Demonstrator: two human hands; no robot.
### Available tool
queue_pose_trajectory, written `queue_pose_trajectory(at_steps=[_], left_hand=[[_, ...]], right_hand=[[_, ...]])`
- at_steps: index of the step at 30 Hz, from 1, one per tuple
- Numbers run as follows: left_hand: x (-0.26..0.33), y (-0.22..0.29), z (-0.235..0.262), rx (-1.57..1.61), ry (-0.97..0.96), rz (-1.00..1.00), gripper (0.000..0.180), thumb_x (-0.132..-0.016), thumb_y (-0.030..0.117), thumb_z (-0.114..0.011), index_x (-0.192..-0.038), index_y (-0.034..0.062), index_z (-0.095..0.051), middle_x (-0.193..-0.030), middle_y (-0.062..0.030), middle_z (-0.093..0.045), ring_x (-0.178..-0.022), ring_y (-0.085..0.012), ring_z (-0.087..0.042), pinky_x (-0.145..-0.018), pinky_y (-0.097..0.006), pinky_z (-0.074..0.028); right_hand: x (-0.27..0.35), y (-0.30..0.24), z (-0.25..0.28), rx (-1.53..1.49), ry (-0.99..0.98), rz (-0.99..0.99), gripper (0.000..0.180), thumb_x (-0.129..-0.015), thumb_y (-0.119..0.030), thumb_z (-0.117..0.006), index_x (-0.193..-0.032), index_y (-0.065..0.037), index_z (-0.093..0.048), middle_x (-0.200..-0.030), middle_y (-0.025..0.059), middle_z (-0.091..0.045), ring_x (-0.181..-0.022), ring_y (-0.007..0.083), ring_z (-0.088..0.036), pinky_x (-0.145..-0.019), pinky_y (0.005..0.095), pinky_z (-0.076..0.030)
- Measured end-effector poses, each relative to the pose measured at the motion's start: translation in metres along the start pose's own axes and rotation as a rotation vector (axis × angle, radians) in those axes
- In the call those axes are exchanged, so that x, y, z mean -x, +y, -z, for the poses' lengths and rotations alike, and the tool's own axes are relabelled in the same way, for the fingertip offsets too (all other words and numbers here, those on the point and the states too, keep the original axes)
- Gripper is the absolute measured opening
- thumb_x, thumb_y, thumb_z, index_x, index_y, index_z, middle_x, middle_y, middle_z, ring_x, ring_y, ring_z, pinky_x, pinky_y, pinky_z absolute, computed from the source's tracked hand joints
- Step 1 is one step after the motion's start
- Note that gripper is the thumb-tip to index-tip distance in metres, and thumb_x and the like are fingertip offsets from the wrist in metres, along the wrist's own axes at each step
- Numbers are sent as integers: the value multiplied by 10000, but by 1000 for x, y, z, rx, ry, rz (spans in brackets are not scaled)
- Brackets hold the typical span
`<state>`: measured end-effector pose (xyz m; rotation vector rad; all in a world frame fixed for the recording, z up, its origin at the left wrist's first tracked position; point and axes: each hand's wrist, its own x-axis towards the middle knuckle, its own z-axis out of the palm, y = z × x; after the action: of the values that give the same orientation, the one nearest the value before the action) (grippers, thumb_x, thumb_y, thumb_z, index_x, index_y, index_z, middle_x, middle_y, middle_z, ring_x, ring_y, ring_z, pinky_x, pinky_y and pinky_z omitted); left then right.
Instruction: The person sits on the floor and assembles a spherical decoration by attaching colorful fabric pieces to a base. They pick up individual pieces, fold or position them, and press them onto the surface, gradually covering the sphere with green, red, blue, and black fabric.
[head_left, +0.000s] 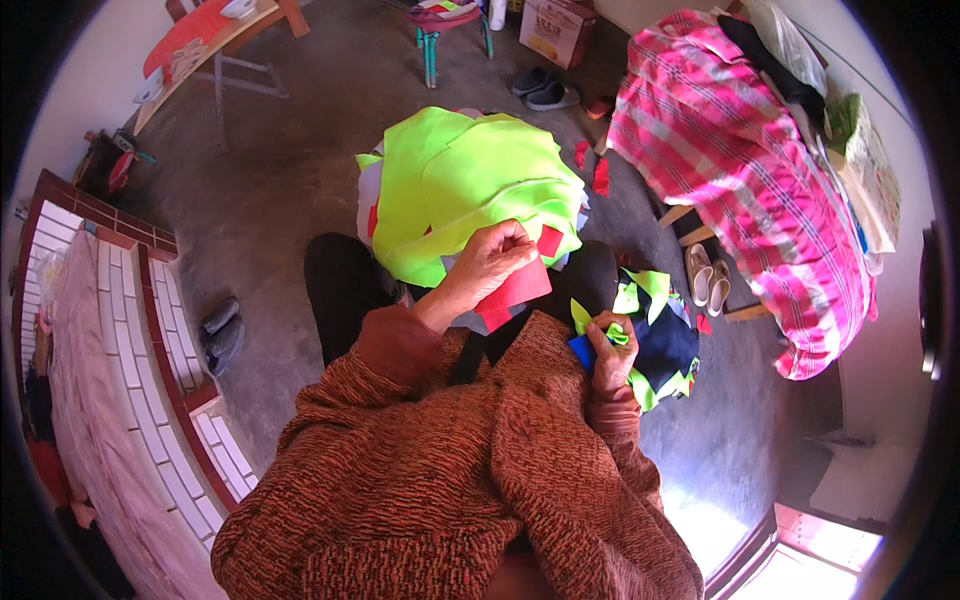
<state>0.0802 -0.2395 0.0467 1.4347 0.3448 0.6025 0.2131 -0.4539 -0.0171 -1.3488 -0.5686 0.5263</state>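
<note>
My left hand (490, 262) is closed, pinching a red piece of cloth (520, 286) that hangs down over my lap. Against my right side, my right hand (612, 355) is closed round several scraps of cloth; a neon-yellow scrap (580, 316) and a blue scrap (580, 350) stick out between its fingers. A large heap of neon-yellow cloth (470, 175) lies in front of my knees, with grey, white and red pieces showing at its edges. To the right of my right hand sits a smaller pile of dark navy cloth (668, 345) mixed with neon-yellow scraps.
Red scraps (601, 178) lie on the floor right of the heap. A pink plaid cloth (720, 150) covers furniture at the right, beside beige shoes (708, 278). Dark slippers (545, 90), a cardboard box (557, 32) and a green-legged stool (430, 55) stand farther off.
</note>
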Motion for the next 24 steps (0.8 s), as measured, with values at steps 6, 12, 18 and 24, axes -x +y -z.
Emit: queue_pose_trajectory(at_steps=[6,12,18,24], left_hand=[[-18,24,20,-104,95,37,91,-863,110,-624,-852,55,-552,-791,59,-522,-717,-27,-460,-662,-185,-400],[-108,55,71,102,282,-150,91,-864,93,-606,-931,74,-548,-853,25,-578,-786,-60,-543,-723,-222,-450],[-157,-6,139,-84,467,-26,101,-810,115,-639,-869,70,-571,-727,5,-564,-657,-77,-519,-551,-243,-417],[-139,-19,146,-40,532,350,370,-752,21,-668,-1058,73,-468,-818,-59,-582,-602,-174,-570,-512,-379,-547]], right_hand=[[1,-5,-4,15,12,-2,147,-750,54,-650,-818,-47,-567,-807,-11,-554,-769,82,-486,-736,221,-395],[0,-8,-4,104,28,-2,149,-751,42,-661,-812,-50,-561,-806,-4,-559,-766,95,-492,-740,228,-398],[-1,-4,-3,79,32,-16,177,-740,71,-657,-807,-59,-556,-808,-5,-550,-758,88,-485,-727,228,-400],[-1,-6,-5,53,49,-5,192,-727,86,-656,-807,-60,-561,-805,0,-553,-757,90,-492,-727,228,-408]])
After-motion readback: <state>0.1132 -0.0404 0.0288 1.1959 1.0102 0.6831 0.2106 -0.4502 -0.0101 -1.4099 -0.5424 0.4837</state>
